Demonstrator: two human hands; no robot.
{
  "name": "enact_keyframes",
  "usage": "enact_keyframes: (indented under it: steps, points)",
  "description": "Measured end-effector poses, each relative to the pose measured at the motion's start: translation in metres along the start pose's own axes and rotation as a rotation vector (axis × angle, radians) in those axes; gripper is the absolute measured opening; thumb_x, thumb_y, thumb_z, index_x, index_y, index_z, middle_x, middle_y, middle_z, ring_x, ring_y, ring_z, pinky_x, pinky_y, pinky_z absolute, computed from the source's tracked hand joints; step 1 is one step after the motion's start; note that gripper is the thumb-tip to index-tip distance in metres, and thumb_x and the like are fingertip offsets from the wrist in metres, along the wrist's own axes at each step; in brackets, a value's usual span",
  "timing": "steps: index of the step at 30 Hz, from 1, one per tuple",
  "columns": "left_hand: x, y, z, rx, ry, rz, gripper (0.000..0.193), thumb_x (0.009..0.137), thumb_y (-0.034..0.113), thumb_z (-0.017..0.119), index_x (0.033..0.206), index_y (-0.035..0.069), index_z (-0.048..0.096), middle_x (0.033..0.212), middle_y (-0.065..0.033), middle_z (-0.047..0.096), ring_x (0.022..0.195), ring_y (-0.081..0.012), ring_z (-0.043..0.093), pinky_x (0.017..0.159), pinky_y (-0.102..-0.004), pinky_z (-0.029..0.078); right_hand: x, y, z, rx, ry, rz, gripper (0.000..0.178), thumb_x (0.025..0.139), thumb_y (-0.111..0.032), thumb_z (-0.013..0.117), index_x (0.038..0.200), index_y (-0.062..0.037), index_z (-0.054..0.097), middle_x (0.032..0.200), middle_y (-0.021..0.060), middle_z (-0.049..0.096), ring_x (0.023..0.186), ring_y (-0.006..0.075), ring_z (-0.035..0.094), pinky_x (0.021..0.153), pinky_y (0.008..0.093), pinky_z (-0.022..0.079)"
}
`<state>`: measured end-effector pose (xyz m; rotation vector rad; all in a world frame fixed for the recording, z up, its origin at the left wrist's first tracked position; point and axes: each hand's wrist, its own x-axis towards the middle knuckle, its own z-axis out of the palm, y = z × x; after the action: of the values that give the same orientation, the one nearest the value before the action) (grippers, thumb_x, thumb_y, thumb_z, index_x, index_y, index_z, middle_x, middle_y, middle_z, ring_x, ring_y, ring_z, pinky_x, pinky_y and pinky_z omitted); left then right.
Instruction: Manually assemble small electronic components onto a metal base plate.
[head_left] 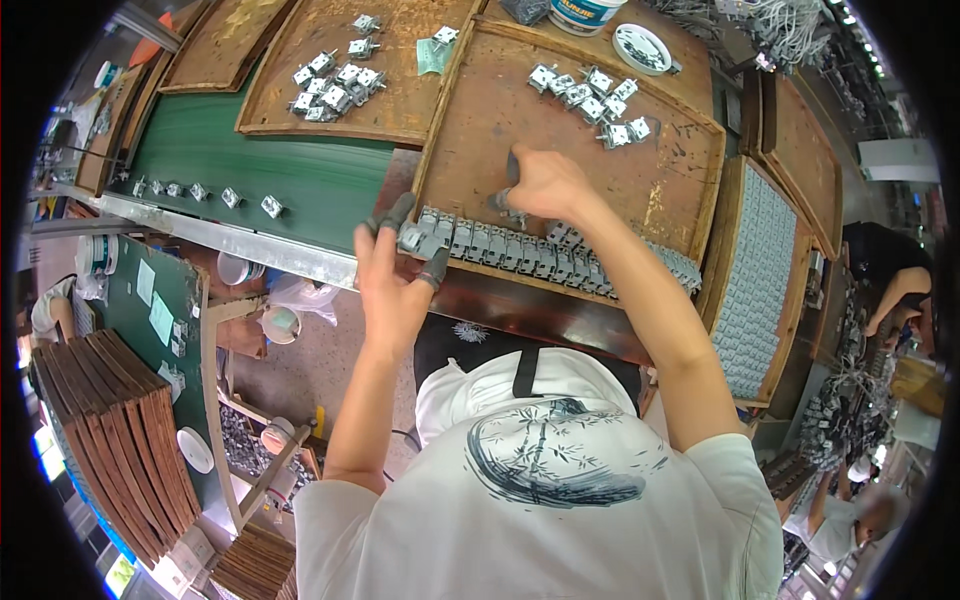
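My left hand [393,290], with dark finger covers on thumb and fingers, is closed around a small silvery boxy metal part [414,239] at the near left corner of a wooden tray [560,160]. My right hand [548,185], also with dark finger covers, is closed in a pinch above the tray's near side. A bit of metal shows under its fingertips, but I cannot make out what it is. Rows of similar metal parts [520,250] stand packed along the tray's near edge, partly hidden by my right forearm. Loose parts [592,92] lie at its far side.
A green conveyor belt [260,160] at left carries several spaced parts [231,197]. Beyond it, another wooden tray [400,110] holds a heap of parts. A filled tray [757,290] stands at right. A bucket [585,14] and white dish [642,49] sit behind. Another person [890,265] is at far right.
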<state>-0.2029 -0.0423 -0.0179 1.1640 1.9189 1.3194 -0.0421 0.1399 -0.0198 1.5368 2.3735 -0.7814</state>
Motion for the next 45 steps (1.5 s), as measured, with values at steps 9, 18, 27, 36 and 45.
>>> enact_keyframes:
  steps: [9,18,27,36,45]
  points:
    - [0.069,-0.008,0.045,0.023,-0.513,0.005,0.045,0.071,-0.004,0.06,0.115,0.002,0.061,0.102,-0.0151,0.058,0.094,-0.031,0.06,0.08,-0.0364,0.049,-0.024,0.052,0.003,0.431,0.067,-0.158,0.038,0.067,-0.017,0.074,0.098,-0.0019,0.057,0.089,0.0174,0.065,0.085,0.0345,0.063,0.076,0.04,0.048]
    - [0.106,-0.015,0.098,0.161,-0.955,0.022,0.046,0.067,-0.008,0.054,0.112,-0.004,0.06,0.104,-0.0165,0.058,0.098,-0.028,0.058,0.085,-0.0315,0.045,-0.031,0.088,0.019,0.38,0.065,-0.276,0.042,0.067,-0.015,0.07,0.103,-0.0033,0.052,0.101,0.0186,0.063,0.099,0.0396,0.056,0.084,0.046,0.045]
    - [0.113,-0.004,0.1,0.278,-1.101,0.066,0.047,0.071,0.003,0.058,0.117,-0.002,0.059,0.114,-0.0211,0.06,0.106,-0.0349,0.058,0.089,-0.0377,0.046,-0.042,0.08,0.005,0.335,-0.003,-0.264,0.038,0.07,-0.019,0.067,0.102,-0.0045,0.052,0.101,0.0169,0.064,0.103,0.0385,0.053,0.087,0.0466,0.042]
    - [0.099,0.006,0.056,0.328,-0.881,0.139,0.052,0.071,0.003,0.058,0.123,0.0,0.058,0.117,-0.021,0.055,0.114,-0.0371,0.053,0.097,-0.0401,0.044,-0.062,0.119,0.003,0.631,0.171,-0.349,0.035,0.078,-0.013,0.065,0.11,-0.0005,0.059,0.097,0.0186,0.067,0.093,0.0327,0.066,0.079,0.0395,0.05]
    - [0.13,-0.128,-0.113,1.283,-0.004,-0.015,0.06,0.084,0.042,0.064,0.13,0.006,0.056,0.113,-0.0207,0.066,0.099,-0.0396,0.064,0.083,-0.0492,0.051,-0.208,0.22,-0.014,0.75,0.554,0.19,0.018,0.087,-0.001,0.058,0.104,-0.0008,0.065,0.087,0.002,0.066,0.084,0.0114,0.06,0.077,0.0268,0.049]
